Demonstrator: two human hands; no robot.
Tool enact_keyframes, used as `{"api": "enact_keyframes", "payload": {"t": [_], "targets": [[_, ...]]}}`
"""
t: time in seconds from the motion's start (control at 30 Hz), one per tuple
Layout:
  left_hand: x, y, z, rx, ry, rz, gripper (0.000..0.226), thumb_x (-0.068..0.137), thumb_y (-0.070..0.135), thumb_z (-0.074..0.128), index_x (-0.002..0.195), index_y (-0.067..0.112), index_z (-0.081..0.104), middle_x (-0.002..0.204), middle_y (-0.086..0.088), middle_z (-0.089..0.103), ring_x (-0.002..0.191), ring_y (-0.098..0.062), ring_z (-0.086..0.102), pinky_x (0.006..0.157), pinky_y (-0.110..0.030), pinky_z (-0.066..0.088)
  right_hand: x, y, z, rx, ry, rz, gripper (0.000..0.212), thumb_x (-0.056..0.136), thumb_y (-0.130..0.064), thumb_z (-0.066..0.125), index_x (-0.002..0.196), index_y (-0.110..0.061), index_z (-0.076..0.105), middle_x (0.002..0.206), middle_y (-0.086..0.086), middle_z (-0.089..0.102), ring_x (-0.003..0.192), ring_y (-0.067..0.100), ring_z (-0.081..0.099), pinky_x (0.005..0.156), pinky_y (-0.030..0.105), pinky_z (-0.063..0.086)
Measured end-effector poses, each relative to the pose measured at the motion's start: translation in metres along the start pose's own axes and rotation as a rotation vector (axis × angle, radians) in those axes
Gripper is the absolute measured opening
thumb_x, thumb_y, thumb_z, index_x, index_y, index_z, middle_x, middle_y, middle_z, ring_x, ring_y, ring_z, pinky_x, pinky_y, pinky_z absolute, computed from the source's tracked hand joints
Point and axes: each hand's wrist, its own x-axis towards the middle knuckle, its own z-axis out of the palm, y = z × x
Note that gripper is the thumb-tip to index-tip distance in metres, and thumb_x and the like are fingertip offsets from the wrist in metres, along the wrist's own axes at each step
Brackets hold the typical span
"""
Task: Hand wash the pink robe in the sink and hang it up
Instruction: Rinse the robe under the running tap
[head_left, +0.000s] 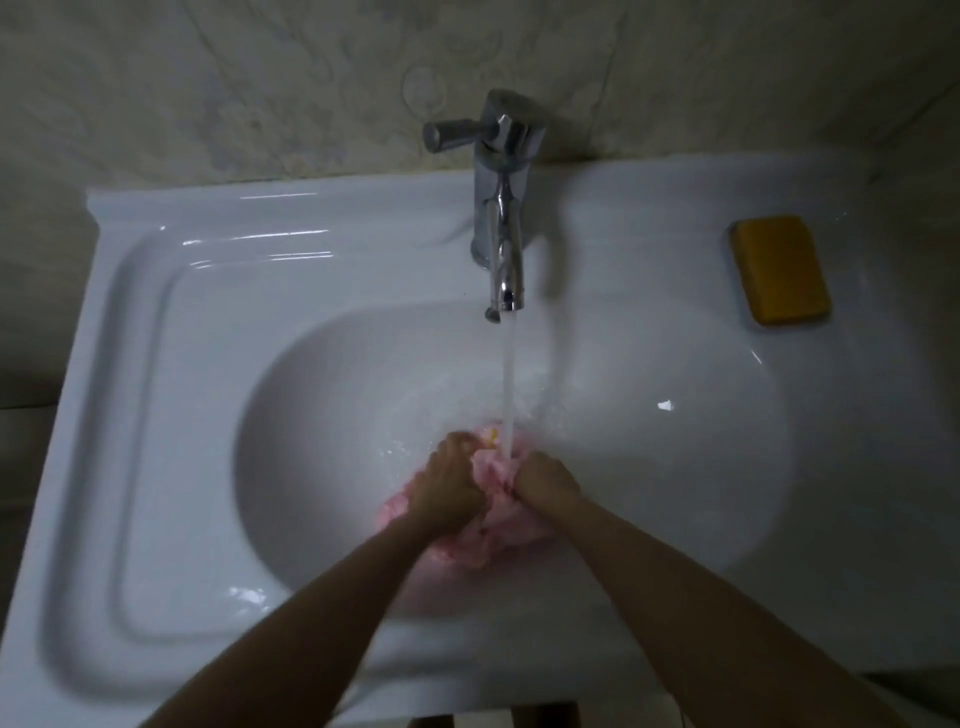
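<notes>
Clutching bunched pink cloth, the left hand (451, 486) and the right hand (546, 480) are both closed into fists on the pink robe (496, 530), knuckles up, with a ridge of fabric pinched between them. The running water (508, 384) from the tap (501, 208) lands on that ridge, right between the two fists. A small yellow-orange patch shows at the top of the bundle beside the left hand; what it is cannot be told.

Most of the robe lies under and just behind the hands, wadded into a low heap at the near side of the sink (322, 395) bowl, some of it hidden by the forearms. It looks soaked, so it will likely be limp, heavier than when dry, and somewhat slick; it should not tear under firm rubbing. Gathered handfuls, as held now, suit scrubbing and wringing, while for hanging the collar or shoulders would probably be the better place to hold.

Farther out, a yellow bar of soap (779, 270) rests on the sink's right ledge, well apart from the hands.
</notes>
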Motion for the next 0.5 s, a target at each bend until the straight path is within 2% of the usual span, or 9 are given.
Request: {"api": "enact_keyframes", "payload": {"t": [0.03,0.1,0.17,0.23,0.27,0.33,0.37,0.43,0.5], "targets": [[0.005,-0.004,-0.014,-0.261,-0.012,0.008,0.090,0.060,0.047,0.058,0.137,0.011,0.028,0.122,-0.007,0.046,0.115,-0.022,0.052,0.095,-0.039,0.044,0.005,0.002,-0.011,0.076,-0.026,0.070,0.048,0.098,-0.041,0.042,0.132,-0.010,0.051,0.136,0.018,0.050,0.125,0.030,0.049,0.099,0.032,0.040],[0.011,-0.013,-0.046,-0.405,0.118,-0.070,0.101,0.049,0.036,0.071,0.136,0.008,0.029,0.107,-0.004,0.052,0.101,-0.008,0.058,0.090,-0.038,0.047,0.013,0.014,-0.034,0.399,-0.073,0.203,0.047,0.095,-0.034,0.053,0.130,-0.003,0.053,0.137,0.018,0.051,0.124,0.029,0.050,0.100,0.032,0.040],[0.007,-0.022,-0.067,-0.287,0.418,-0.219,0.084,0.058,0.028,0.081,0.128,0.012,0.038,0.112,-0.008,0.055,0.101,-0.019,0.058,0.088,-0.043,0.049,0.010,0.026,-0.061,0.756,-0.046,0.215,0.047,0.087,-0.033,0.065,0.125,-0.006,0.057,0.131,0.018,0.056,0.116,0.030,0.056,0.098,0.038,0.046],[-0.004,-0.020,-0.066,-0.107,0.691,-0.171,0.058,0.073,0.021,0.072,0.124,0.010,0.045,0.120,-0.014,0.052,0.107,-0.034,0.054,0.085,-0.048,0.048,0.003,0.038,-0.079,0.807,0.248,0.098,0.055,0.085,-0.035,0.067,0.131,-0.012,0.049,0.132,0.013,0.053,0.115,0.029,0.055,0.095,0.038,0.047],[-0.012,-0.016,-0.060,-0.039,0.693,-0.018,0.057,0.076,0.028,0.066,0.125,0.008,0.046,0.124,-0.017,0.050,0.109,-0.036,0.052,0.085,-0.050,0.049,-0.001,0.040,-0.084,0.722,0.443,-0.004,0.059,0.084,-0.035,0.068,0.134,-0.015,0.045,0.133,0.010,0.050,0.115,0.025,0.052,0.095,0.036,0.045],[-0.016,-0.012,-0.034,0.136,0.408,0.234,0.085,0.075,0.062,0.052,0.139,0.010,0.031,0.142,-0.024,0.035,0.127,-0.043,0.038,0.095,-0.057,0.041,-0.015,0.040,-0.079,0.422,0.591,-0.376,0.070,0.078,-0.040,0.070,0.139,-0.020,0.042,0.142,0.008,0.039,0.126,0.021,0.040,0.105,0.039,0.036],[-0.013,-0.015,-0.020,0.245,0.245,0.274,0.100,0.069,0.080,0.039,0.145,0.020,0.014,0.153,-0.024,0.015,0.138,-0.046,0.019,0.101,-0.064,0.029,-0.017,0.039,-0.068,0.179,0.526,-0.538,0.080,0.074,-0.053,0.066,0.143,-0.024,0.037,0.151,0.008,0.029,0.138,0.024,0.028,0.111,0.046,0.024],[-0.004,-0.019,-0.002,0.398,0.074,0.244,0.110,0.053,0.097,0.014,0.141,0.036,-0.009,0.154,-0.015,-0.018,0.139,-0.043,-0.015,0.102,-0.071,0.007,-0.008,0.048,-0.041,-0.317,0.395,-0.717,0.095,0.069,-0.081,0.044,0.148,-0.033,0.021,0.158,0.007,0.013,0.145,0.035,0.009,0.108,0.063,0.009],[0.004,-0.018,0.005,0.513,0.018,0.217,0.117,0.054,0.097,0.021,0.145,0.033,-0.013,0.152,-0.013,-0.020,0.138,-0.042,-0.018,0.103,-0.075,0.006,0.010,0.061,-0.022,-0.597,0.338,-0.757,0.093,0.074,-0.083,0.030,0.148,-0.029,0.019,0.154,0.015,0.026,0.138,0.045,0.025,0.100,0.074,0.023]]}}
